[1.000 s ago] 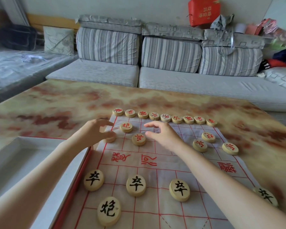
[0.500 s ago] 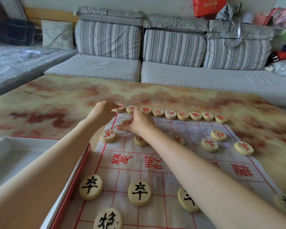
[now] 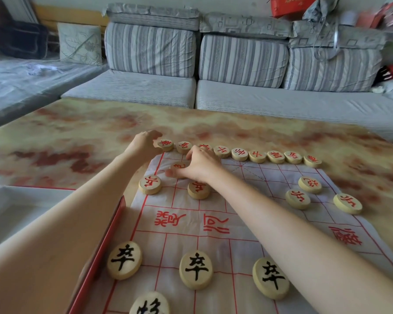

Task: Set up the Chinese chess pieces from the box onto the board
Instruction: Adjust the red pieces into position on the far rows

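The board [image 3: 213,223], a white cloth sheet with red grid lines, lies flat on the marbled table [image 3: 77,137], and everything reads off it. Along its far edge runs a row of red pieces [image 3: 256,156], disc beside disc. At the far-left corner of the board the left hand [image 3: 145,143] is curled against the end disc of that row, the corner piece [image 3: 166,145]; fingertips touch its left rim, fingers bunched together, though whether they truly grip it I cannot tell. Just inside that corner, the right hand [image 3: 200,165] is palm down over a red cannon piece [image 3: 179,167], thumb reaching left along its near edge, the other fingers bent and close together over the back row; the piece is mostly covered.

Nearer than that hand, two red soldier pieces sit on the board: one at the left edge [image 3: 150,184], one a file further in [image 3: 198,189]. Over on the board's right side are three more red discs [image 3: 310,184], the outermost one at the very edge. On the near half, three black soldiers [image 3: 196,270] stand in a line, with a black cannon [image 3: 149,304] closer still. Against the board's left edge rests the box [image 3: 11,207], white inside with a red rim. Beyond the board's far edge, past the table, is a striped grey sofa [image 3: 243,62].
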Demonstrator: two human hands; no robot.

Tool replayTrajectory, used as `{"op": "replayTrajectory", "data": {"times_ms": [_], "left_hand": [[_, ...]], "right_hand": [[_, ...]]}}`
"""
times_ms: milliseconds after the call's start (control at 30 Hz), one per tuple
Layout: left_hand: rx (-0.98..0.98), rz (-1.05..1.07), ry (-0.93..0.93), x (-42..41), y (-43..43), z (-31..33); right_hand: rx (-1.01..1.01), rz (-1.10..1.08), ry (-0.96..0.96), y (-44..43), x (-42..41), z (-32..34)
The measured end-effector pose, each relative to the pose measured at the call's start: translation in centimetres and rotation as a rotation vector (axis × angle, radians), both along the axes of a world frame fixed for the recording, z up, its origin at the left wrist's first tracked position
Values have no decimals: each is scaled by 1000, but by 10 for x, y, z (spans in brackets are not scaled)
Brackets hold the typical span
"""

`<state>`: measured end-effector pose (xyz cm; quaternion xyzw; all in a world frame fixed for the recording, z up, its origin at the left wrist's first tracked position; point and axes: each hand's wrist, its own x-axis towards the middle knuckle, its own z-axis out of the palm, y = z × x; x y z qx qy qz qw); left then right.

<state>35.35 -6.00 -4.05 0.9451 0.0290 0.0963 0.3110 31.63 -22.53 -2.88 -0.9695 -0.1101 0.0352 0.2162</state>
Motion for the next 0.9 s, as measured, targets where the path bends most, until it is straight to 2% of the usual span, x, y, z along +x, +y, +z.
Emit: {"op": "replayTrajectory", "data": {"times_ms": [167, 433, 533, 700, 833, 900], "left_hand": [[14, 25, 30, 17, -7, -2], [9, 222, 9, 28, -11, -8], [-2, 219, 22, 29, -12, -8], [-127, 171, 54, 29, -4, -7], [-124, 129, 57, 23, -2, -5], [-109, 85, 76, 22, 1, -4]], "right_hand": [[-66, -27, -60, 4, 0, -4], [27, 61, 56, -2, 5, -2], [44, 88, 92, -1, 10, -3], [111, 116, 157, 0, 13, -9], [209, 97, 117, -2, 8, -8], [168, 70, 69, -3, 4, -6]]}}
